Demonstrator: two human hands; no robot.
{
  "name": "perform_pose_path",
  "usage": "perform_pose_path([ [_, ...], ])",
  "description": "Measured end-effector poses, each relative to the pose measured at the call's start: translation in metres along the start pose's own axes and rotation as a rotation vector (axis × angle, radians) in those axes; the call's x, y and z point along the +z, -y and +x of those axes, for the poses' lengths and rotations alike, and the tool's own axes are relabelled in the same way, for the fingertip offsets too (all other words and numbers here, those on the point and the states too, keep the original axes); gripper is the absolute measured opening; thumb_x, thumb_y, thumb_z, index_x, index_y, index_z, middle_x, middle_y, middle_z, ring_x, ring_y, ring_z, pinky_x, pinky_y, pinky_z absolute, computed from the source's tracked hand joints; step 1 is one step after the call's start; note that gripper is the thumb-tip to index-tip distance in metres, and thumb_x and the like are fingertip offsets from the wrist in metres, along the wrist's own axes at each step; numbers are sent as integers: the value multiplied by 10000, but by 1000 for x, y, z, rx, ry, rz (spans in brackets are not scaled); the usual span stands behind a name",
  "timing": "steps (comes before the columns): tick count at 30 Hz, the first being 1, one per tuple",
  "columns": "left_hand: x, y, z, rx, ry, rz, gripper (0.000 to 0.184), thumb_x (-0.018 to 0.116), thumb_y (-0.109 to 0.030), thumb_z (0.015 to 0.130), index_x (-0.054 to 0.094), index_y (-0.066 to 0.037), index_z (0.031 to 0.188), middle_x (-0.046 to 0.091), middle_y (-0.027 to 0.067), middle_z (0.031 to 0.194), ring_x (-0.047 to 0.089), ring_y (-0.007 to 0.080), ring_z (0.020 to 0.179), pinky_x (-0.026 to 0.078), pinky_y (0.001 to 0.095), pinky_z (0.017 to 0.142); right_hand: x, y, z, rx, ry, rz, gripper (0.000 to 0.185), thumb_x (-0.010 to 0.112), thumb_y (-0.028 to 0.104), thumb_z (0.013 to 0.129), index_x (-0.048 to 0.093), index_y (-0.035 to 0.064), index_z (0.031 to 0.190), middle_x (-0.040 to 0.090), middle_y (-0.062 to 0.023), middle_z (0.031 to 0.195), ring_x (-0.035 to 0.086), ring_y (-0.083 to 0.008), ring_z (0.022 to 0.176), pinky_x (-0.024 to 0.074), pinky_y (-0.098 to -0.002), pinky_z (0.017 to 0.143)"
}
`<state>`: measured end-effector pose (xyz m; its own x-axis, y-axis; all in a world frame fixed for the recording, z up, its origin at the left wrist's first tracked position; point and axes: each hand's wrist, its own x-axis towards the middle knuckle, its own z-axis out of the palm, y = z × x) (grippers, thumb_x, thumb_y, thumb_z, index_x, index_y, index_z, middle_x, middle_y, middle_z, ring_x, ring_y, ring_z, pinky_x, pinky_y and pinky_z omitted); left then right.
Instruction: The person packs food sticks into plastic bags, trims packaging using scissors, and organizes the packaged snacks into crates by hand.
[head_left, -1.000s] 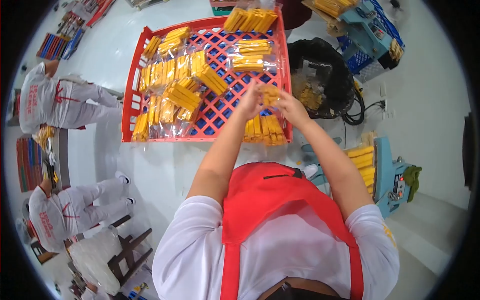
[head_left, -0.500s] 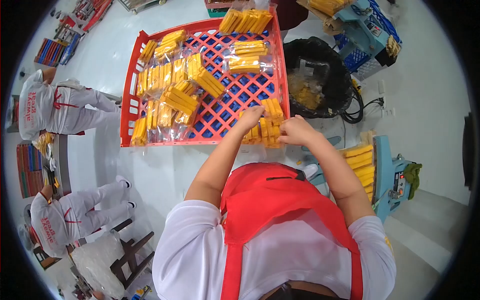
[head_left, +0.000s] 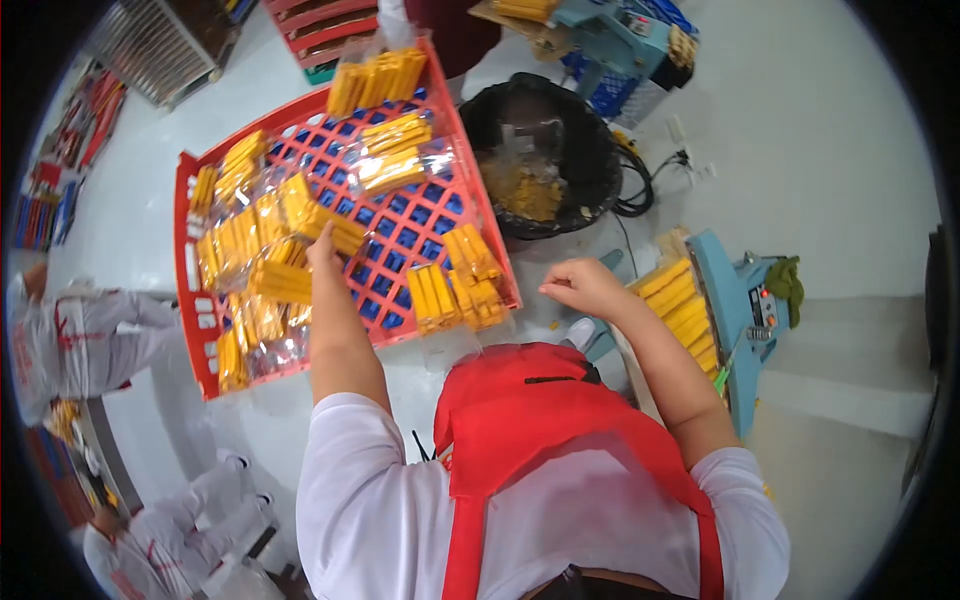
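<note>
My left hand reaches into the red plastic crate and touches the edge of a clear pack of yellow sticks on a heap of similar packs. Its fingertips are partly hidden against the pack, so their grip is unclear. To the right of the crate, my right hand hangs in the air, its fingers curled in and nothing visible in them. Packs of yellow sticks lie between my hands at the crate's near right corner, some overhanging the rim.
A bin lined with a black bag stands beyond my right hand, holding yellow scraps. Closer, a blue machine has a tray of yellow sticks beside it. Cables run on the floor. People in white stand at left.
My left hand has left the packs in the near right corner and moved left to the heap. My right hand has drawn back from the crate. The camera view has turned.
</note>
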<state>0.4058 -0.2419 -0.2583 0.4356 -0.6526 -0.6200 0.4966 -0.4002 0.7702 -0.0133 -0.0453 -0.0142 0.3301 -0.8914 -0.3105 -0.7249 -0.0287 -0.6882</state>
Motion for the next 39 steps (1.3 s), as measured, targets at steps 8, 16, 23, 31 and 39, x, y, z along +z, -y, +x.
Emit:
perform_pose_path([
  [8,24,7,-23,240,-94,42,827,709,-21,642,160,-82,1258,435,175,1131,524,287,927,497,406,749,-3,-46,-43,139,-135,143,261,610,201,740,595,-4,901,607,-105,706,573,-159,633,445,-266,593],
  [16,54,-9,-90,429,325,-210,593,627,6,730,288,-57,1213,481,104,1110,518,208,960,468,354,789,-7,-29,-14,134,-182,564,306,582,248,795,564,8,985,597,-60,856,566,-122,729,447,-240,629],
  [23,88,-73,-278,352,1106,-362,604,678,-136,706,364,-45,1214,466,55,1163,452,206,1074,383,344,891,-13,46,45,156,115,1603,536,362,485,858,406,69,1194,533,-136,1071,587,-280,843,501,-364,675],
  [31,103,-113,-403,732,1139,-183,1130,766,-196,584,-66,-27,1331,242,144,1319,322,244,1187,295,358,964,-15,86,54,-313,357,1854,507,309,449,859,449,83,1182,514,-121,1136,549,-261,955,471,-411,738],
  [39,102,-91,-439,1580,722,231,1138,758,-170,575,-88,-23,1322,72,160,1351,250,270,1220,275,378,972,-21,101,44,-667,246,1614,481,398,327,873,341,52,1264,463,-82,1206,441,-195,1119,335,-335,954],
])
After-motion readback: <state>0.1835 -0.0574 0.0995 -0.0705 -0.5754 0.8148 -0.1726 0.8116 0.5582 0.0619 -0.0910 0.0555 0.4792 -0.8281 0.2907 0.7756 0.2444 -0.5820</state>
